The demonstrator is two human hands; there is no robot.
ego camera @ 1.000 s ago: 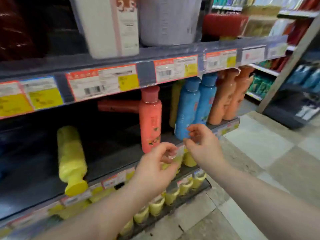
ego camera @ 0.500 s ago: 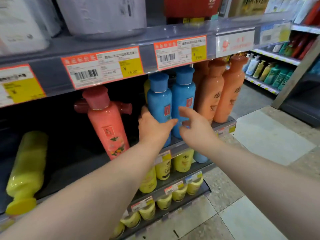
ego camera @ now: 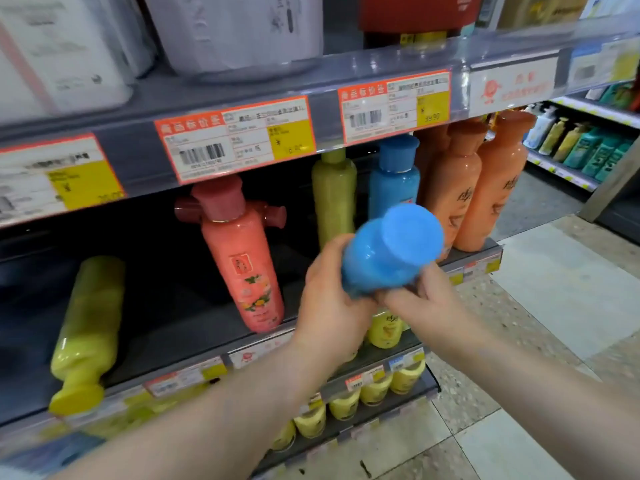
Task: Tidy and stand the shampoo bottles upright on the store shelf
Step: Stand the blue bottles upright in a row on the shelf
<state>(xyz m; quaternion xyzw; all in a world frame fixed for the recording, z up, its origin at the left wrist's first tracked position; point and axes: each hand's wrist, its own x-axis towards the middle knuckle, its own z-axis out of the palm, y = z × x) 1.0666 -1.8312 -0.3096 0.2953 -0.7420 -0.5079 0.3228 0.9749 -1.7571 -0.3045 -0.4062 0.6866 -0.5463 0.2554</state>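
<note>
Left grip (ego camera: 329,306) and right grip (ego camera: 427,303) both curl round the blue bottle (ego camera: 388,254). It is held just in front of the shelf (ego camera: 180,306), cap tilted toward the camera, probably so two hands can turn it and set it upright.

A grey metal rack (ego camera: 138,155) fills the view, with orange-and-yellow price tags (ego camera: 235,136) along its shelf edges. White packs (ego camera: 235,29) and a red box (ego camera: 415,12) sit on its top shelf. Right of the rack, the floor (ego camera: 554,296) is pale and speckled grey tiles. Beyond its right end, 1 farther rack (ego camera: 561,171) stands behind a grey post (ego camera: 609,188).
</note>
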